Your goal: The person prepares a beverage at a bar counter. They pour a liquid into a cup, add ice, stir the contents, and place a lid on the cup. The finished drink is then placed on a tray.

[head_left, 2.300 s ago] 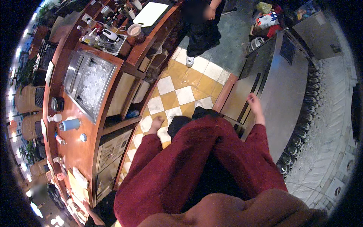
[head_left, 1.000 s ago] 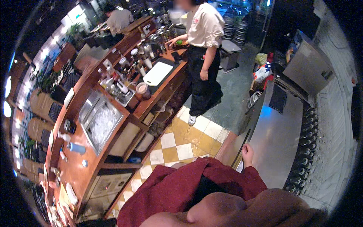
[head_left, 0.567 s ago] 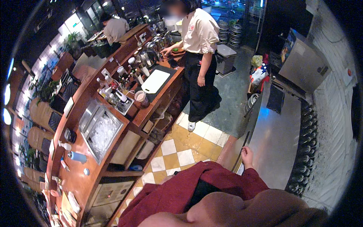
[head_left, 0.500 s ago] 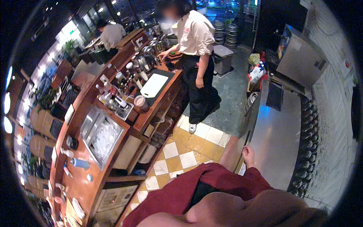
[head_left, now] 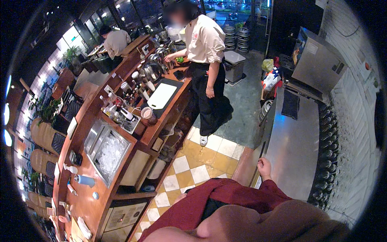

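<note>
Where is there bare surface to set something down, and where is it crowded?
Widest: the steel counter, between the dark mat, the row of glasses and the person's right hand. Smaller: the wooden counter between the blue bottle and the white bundle, save one small disc. Crowded: beyond the ice bin, bottles and containers stand close together beside the white cutting board.

We see yellow-and-white tile floor (head_left: 185,180) meeting green-grey floor (head_left: 252,121); wooden counter (head_left: 86,206) and chairs (head_left: 42,133) left, whitish wall (head_left: 356,141) right, windows (head_left: 231,17) showing blue light at far end.
</note>
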Demonstrator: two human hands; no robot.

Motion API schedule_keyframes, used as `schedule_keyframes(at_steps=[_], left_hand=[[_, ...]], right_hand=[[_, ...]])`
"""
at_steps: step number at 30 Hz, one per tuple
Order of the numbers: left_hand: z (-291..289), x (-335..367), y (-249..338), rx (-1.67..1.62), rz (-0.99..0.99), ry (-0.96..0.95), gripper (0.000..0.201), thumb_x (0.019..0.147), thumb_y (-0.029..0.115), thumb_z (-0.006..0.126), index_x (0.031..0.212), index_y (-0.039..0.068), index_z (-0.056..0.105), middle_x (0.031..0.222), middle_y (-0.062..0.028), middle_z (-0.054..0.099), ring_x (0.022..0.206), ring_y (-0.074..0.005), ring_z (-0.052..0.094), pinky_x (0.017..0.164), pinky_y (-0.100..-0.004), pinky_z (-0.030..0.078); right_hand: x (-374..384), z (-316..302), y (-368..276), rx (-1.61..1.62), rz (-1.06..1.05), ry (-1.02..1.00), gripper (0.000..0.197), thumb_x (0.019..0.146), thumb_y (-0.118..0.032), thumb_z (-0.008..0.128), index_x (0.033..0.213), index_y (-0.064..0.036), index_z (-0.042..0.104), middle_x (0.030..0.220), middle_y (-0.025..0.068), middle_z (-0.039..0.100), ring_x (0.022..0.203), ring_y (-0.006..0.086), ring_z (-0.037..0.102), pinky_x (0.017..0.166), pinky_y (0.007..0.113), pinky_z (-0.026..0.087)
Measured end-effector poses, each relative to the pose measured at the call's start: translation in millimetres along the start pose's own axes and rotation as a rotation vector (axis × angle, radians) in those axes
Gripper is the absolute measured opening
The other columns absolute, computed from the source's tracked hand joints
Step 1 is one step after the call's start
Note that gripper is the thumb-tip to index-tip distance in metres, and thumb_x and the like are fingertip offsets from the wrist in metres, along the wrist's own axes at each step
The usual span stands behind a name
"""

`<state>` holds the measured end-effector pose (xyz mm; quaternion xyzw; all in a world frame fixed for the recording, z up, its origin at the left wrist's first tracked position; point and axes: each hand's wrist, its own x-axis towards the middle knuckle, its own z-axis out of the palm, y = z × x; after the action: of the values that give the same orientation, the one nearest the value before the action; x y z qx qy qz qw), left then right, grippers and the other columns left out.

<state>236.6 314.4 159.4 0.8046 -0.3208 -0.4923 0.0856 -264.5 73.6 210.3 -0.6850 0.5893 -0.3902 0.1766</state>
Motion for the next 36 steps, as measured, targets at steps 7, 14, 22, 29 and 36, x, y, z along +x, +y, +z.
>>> schedule_keyframes(at_steps=[7,14,22,29,36], left_hand=[[9,-6,-1,-0.074,0.003,0.02,0.049,0.089,0.043,0.057,0.113,0.001,0.06,0.101,-0.0199,0.064,0.094,-0.0323,0.062,0.084,-0.0404,0.047],[-2,-17,-4,-0.11,-0.014,0.061,0.048,0.089,0.043,0.058,0.108,0.0,0.064,0.093,-0.02,0.067,0.088,-0.0318,0.064,0.08,-0.0398,0.048],[2,-16,-30,-0.129,-0.061,0.048,0.05,0.088,0.045,0.059,0.107,-0.001,0.064,0.094,-0.0202,0.068,0.088,-0.0313,0.065,0.081,-0.0391,0.048],[3,-15,-19,-0.17,-0.087,0.031,0.053,0.087,0.047,0.059,0.107,-0.001,0.064,0.097,-0.0205,0.067,0.091,-0.0317,0.064,0.083,-0.0391,0.048],[0,-7,-14,-0.13,-0.083,0.018,0.056,0.086,0.05,0.06,0.108,-0.001,0.063,0.1,-0.0207,0.066,0.094,-0.032,0.063,0.084,-0.0391,0.048]], right_hand=[[6,5,0,-0.057,0.025,-0.001,0.015,0.072,-0.009,0.058,0.086,-0.0023,0.06,0.072,0.0135,0.058,0.065,0.027,0.058,0.06,0.036,0.046],[3,-3,-9,0.0,0.087,-0.036,0.014,0.072,-0.007,0.058,0.085,-0.0021,0.06,0.071,0.0133,0.057,0.063,0.027,0.057,0.059,0.036,0.046],[6,-2,-13,-0.142,0.112,-0.083,0.015,0.072,-0.009,0.059,0.084,-0.0027,0.061,0.07,0.0152,0.057,0.066,0.0314,0.057,0.063,0.04,0.045],[1,5,6,-0.069,0.023,-0.031,0.019,0.068,-0.013,0.061,0.084,-0.003,0.06,0.072,0.0148,0.057,0.07,0.0351,0.055,0.065,0.043,0.045],[0,2,1,-0.11,0.012,-0.051,0.016,0.068,-0.01,0.06,0.082,-0.0025,0.059,0.068,0.0139,0.056,0.065,0.0305,0.056,0.06,0.04,0.045]])
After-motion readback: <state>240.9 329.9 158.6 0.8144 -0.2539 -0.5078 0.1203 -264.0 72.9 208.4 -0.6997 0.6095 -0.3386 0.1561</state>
